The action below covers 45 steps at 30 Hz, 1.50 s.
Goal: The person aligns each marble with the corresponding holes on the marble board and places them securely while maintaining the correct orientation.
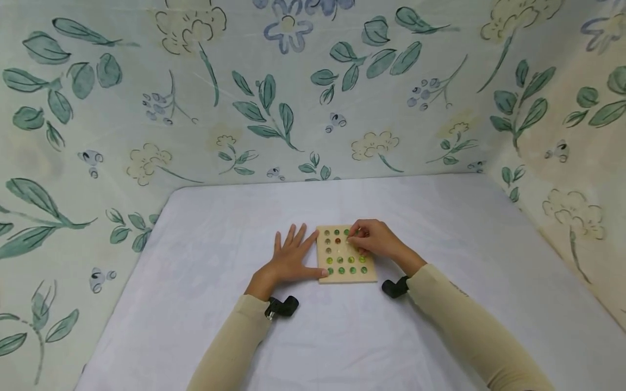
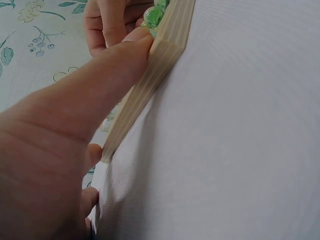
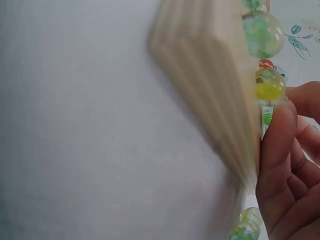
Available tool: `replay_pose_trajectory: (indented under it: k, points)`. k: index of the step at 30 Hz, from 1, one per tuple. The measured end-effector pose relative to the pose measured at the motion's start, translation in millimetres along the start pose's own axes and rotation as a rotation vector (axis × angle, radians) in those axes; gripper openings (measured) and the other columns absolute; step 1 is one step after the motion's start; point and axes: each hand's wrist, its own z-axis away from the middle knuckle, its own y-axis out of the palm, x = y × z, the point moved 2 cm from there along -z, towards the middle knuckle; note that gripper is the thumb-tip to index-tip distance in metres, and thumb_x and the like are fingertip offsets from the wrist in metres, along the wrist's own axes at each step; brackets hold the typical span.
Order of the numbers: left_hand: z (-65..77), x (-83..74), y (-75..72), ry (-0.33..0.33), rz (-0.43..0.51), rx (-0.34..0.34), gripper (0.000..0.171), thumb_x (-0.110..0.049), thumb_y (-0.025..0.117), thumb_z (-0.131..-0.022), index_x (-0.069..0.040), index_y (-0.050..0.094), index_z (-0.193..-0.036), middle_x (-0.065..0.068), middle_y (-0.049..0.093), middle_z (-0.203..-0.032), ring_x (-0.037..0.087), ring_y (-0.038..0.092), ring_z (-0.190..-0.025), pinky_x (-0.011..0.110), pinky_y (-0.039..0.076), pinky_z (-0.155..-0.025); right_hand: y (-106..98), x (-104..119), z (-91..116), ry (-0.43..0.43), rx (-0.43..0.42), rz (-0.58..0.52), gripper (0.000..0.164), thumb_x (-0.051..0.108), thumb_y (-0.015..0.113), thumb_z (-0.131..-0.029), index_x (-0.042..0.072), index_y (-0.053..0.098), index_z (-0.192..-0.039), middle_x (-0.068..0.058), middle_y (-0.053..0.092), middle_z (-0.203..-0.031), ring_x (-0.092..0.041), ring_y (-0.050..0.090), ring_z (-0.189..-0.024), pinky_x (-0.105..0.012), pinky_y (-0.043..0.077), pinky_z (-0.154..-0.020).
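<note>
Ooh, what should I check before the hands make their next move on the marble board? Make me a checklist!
1. Left hand steadying the wooden board: ok, it touches the left side.
2. Board resting on the white cloth: ok.
3. Row of marbles nearest the person: ok, four show.
4. Red marble on the board: ok, second row from the far edge.
5. Middle row full: not ok, an empty-looking spot shows.
6. Marble between the right hand's fingertips: cannot tell, the fingers hide it.
</note>
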Motion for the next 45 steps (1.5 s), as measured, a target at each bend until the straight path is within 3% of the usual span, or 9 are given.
replay_pose_trajectory:
  k: [9,45]
  points:
    - [0.9,1.3,1.6,-0.010,-0.013,0.002,0.107,-0.081,0.055,-0.072,-0.032,0.010,-0.156,0.005,-0.003,-0.162,0.028,-0.014,-0.146,0.057,-0.015,-0.111,3.1,0.4,-1.3,0.011,-0.001,0.033,0.009,0.015,0.070,-0.089,0.010,0.066,-0.095,-0.006,0.062,-0.072,-0.016,0.059,-0.055,-0.027,0.051,-0.050]
    - [1.2,-0.1,-0.4,0.010,0.030,-0.018,0.106,-0.078,0.060,-0.073,-0.029,0.015,-0.156,0.007,0.000,-0.162,0.030,-0.013,-0.147,0.058,-0.015,-0.110,-6.1,3.4,7.0,0.010,-0.003,-0.046,0.011,0.015,0.068,-0.091,0.008,0.066,-0.100,-0.009,0.063,-0.072,-0.021,0.061,-0.056,-0.032,0.055,-0.054]
